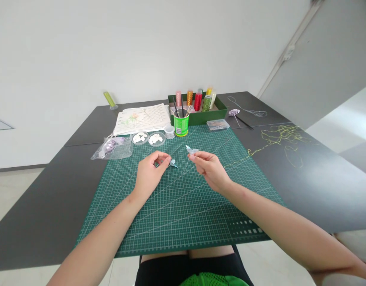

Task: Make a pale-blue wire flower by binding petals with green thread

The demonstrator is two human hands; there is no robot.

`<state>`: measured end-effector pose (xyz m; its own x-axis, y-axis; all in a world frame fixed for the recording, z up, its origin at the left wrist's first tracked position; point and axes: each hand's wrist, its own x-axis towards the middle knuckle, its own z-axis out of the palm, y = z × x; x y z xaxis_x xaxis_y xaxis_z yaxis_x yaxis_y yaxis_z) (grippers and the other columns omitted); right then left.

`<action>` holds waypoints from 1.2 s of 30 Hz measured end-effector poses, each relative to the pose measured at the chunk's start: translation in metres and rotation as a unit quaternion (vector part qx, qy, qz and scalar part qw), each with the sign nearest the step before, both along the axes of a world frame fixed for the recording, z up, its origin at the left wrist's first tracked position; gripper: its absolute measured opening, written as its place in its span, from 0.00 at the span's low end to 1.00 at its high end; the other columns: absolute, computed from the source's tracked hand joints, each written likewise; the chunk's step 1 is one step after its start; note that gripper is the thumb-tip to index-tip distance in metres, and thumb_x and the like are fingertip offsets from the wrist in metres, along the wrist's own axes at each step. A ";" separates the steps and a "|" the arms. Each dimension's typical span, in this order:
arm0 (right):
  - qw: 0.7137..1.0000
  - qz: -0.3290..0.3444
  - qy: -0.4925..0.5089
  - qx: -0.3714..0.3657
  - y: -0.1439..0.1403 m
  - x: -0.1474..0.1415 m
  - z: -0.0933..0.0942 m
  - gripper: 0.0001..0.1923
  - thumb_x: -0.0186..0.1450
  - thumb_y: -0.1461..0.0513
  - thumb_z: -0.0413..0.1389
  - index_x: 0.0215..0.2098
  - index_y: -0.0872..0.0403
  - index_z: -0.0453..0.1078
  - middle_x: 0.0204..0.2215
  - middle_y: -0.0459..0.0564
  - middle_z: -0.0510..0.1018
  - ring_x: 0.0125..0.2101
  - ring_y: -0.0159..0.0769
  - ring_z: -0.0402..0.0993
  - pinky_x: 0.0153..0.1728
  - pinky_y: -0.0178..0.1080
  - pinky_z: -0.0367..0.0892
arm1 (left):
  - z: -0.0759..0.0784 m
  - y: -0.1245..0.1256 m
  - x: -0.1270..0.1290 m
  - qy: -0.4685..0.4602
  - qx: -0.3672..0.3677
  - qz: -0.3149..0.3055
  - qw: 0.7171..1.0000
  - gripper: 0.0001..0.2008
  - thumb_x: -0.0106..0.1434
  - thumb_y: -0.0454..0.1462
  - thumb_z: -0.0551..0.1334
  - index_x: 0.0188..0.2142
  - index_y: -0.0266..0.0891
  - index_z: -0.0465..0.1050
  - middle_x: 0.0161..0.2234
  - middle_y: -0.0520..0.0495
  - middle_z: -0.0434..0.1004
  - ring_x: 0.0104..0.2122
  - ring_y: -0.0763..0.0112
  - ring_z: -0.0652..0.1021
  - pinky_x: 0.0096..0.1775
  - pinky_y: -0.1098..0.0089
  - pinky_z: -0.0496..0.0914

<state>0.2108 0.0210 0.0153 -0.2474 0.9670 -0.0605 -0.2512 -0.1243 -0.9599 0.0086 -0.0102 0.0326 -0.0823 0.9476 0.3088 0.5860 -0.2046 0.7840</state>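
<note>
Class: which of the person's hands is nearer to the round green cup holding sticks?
Right. The right hand sits just below and right of the green cup; the left hand is farther, below-left.

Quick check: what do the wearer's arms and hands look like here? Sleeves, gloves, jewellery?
Both forearms are bare up to the frame edge, with no sleeves visible. The left hand and right hand have no gloves, and no rings, watch or wristbands can be seen. Nails look short and unpainted.

A craft workroom: green cutting mat (183, 206), thread spools (197, 101) in a tray, dark table (320, 178).
</note>
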 end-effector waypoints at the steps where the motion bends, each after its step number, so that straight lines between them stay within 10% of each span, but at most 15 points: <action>1: 1.000 -0.009 -0.001 -0.001 0.002 0.001 0.000 0.17 0.54 0.50 0.69 0.28 0.54 0.76 0.16 0.38 0.59 0.18 0.24 0.44 0.20 0.35 0.41 | -0.002 0.003 -0.005 0.035 -0.009 -0.001 0.999 0.08 0.65 0.42 0.64 0.33 0.43 0.79 0.31 0.50 0.83 0.29 0.65 0.78 0.34 0.67 0.69; 7: 1.000 -0.024 -0.001 0.010 0.005 0.005 0.007 0.19 0.51 0.48 0.70 0.25 0.53 0.74 0.17 0.39 0.60 0.18 0.23 0.43 0.19 0.35 0.41 | -0.017 0.007 -0.011 0.241 -0.079 0.009 0.967 0.06 0.64 0.37 0.63 0.35 0.44 0.80 0.32 0.48 0.83 0.31 0.59 0.79 0.31 0.66 0.65; 18: 1.000 -0.011 -0.012 0.014 0.002 0.005 0.007 0.17 0.54 0.50 0.69 0.27 0.54 0.75 0.17 0.39 0.62 0.18 0.23 0.44 0.20 0.35 0.42 | -0.025 0.007 -0.003 0.258 -0.079 -0.027 0.963 0.08 0.68 0.36 0.60 0.33 0.43 0.77 0.34 0.48 0.77 0.34 0.63 0.77 0.31 0.68 0.61; 25: 0.999 0.014 -0.035 0.013 0.002 0.002 0.002 0.17 0.55 0.49 0.68 0.28 0.53 0.75 0.17 0.38 0.60 0.18 0.24 0.45 0.20 0.35 0.42 | -0.025 0.009 0.004 0.010 -0.088 -0.062 0.994 0.09 0.64 0.42 0.63 0.31 0.41 0.75 0.27 0.51 0.76 0.27 0.68 0.74 0.32 0.68 0.65; 36: 0.998 0.053 -0.039 -0.008 -0.003 0.001 0.002 0.16 0.56 0.50 0.68 0.28 0.53 0.75 0.18 0.39 0.61 0.19 0.24 0.45 0.20 0.36 0.40 | -0.019 0.002 0.019 -0.305 -0.146 -0.066 0.939 0.15 0.58 0.49 0.69 0.32 0.38 0.76 0.30 0.48 0.79 0.32 0.67 0.80 0.31 0.71 0.70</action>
